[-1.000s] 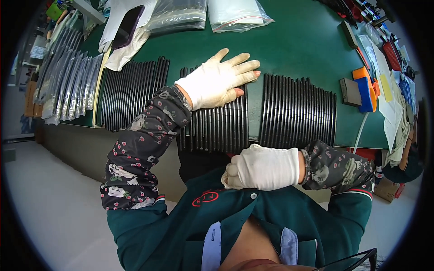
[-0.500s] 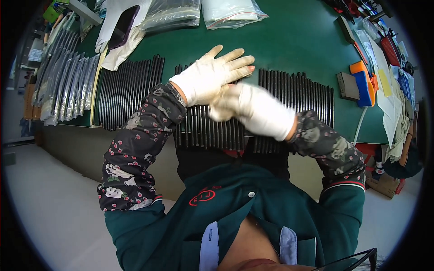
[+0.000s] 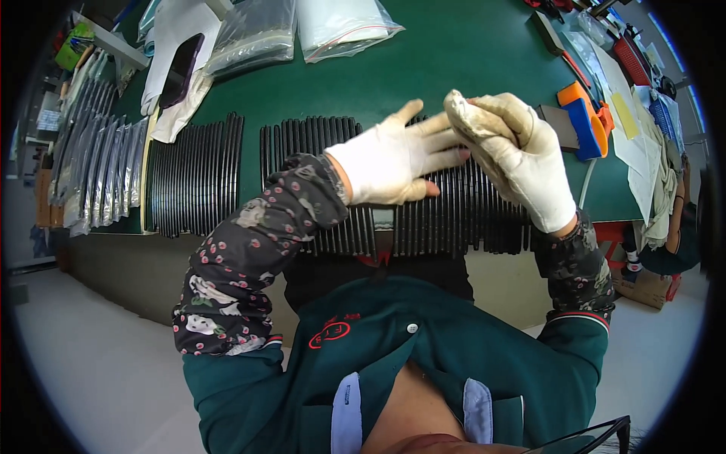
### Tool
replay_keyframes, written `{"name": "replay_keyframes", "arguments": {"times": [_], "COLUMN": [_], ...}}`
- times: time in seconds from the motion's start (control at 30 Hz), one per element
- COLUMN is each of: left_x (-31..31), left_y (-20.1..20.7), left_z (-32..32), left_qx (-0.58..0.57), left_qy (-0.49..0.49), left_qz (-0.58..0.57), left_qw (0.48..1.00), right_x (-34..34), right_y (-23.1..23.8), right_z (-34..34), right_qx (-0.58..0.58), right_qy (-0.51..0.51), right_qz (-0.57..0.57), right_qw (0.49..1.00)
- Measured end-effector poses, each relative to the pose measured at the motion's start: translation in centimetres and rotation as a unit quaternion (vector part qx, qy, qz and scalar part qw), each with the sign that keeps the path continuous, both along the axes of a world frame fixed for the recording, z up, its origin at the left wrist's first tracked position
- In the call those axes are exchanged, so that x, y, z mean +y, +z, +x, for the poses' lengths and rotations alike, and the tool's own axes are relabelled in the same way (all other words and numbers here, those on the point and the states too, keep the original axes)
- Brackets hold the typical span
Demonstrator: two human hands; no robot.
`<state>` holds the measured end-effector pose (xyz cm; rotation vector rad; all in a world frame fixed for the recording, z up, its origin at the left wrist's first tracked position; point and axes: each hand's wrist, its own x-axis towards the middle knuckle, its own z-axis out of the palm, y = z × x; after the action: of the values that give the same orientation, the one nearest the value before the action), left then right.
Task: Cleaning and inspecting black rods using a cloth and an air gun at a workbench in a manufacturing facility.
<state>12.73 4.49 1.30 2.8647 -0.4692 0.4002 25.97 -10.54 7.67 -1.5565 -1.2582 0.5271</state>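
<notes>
My left hand [image 3: 393, 157], in a white glove with bare fingertips showing, lies spread and palm down at the left part of the right-hand row of thin black rods [image 3: 439, 223]. Over that row's far right part, my right hand [image 3: 525, 155] is raised, its gloved fingers bent and pressed together. A pale, cloth-like edge shows at its fingertips; whether this is a held cloth or the glove itself I cannot make out. The middle row of black rods [image 3: 308, 130] lies partly under my left forearm. Farther left is another row of rods [image 3: 195, 178].
Bagged rods [image 3: 110, 174] stand along the green table's [image 3: 446, 57] left end. A phone [image 3: 181, 72] rests on white cloth and paper, with plastic bags [image 3: 253, 38] beside it. At right are a grey block [image 3: 558, 125] and an orange-and-blue tool [image 3: 586, 121]. Another person's arm [image 3: 675, 204] shows far right.
Both hands have moved right, from the middle row to the right-hand row. My right hand has lifted away from my left, its fingers still bent. The whole view has shifted slightly.
</notes>
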Motion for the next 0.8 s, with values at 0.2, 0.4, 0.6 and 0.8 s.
{"name": "replay_keyframes", "arguments": {"times": [0.2, 0.4, 0.6, 0.8], "left_x": [2.6, 4.6, 4.2, 4.1], "left_y": [0.1, -0.5, -1.9, -1.9], "left_z": [-3.4, -1.5, -1.0, -1.0], "left_qx": [0.117, 0.035, 0.103, 0.074], "left_qy": [0.018, 0.110, 0.132, 0.120], "left_qz": [0.046, 0.042, 0.096, 0.082], "left_qw": [0.992, 0.992, 0.981, 0.987], "right_x": [-0.6, 2.0, 0.8, 3.8], "right_y": [-0.9, -2.3, -5.1, -4.0], "right_z": [1.1, -0.3, -5.4, -4.3], "right_qx": [-0.020, -0.226, -0.251, -0.244], "right_qy": [0.024, 0.112, 0.463, 0.273], "right_qz": [-0.025, 0.026, -0.042, 0.154], "right_qw": [0.999, 0.967, 0.849, 0.918]}}
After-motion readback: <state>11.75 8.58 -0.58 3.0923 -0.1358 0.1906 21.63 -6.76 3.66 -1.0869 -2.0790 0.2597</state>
